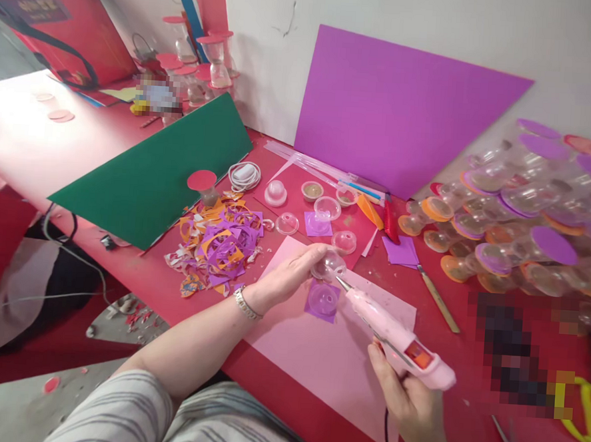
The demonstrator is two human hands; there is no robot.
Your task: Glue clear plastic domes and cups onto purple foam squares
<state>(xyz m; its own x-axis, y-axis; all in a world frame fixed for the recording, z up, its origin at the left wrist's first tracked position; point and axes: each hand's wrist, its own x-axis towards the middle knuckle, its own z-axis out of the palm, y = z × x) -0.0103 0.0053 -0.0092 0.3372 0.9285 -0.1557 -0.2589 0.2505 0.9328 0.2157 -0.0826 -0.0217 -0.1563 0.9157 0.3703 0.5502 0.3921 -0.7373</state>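
Left grip pinching dome by rim: light, thin, crushable. Right grip clamping glue gun, nozzle touching dome.

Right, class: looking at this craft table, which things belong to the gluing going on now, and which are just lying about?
In use:
left hand holding a clear plastic dome
right hand holding a pink glue gun, nozzle at the dome
clear dome on a purple square
pink sheet underneath

Lying about:
paper scraps
green sheet
purple sheet
finished cup pile
coiled white cable
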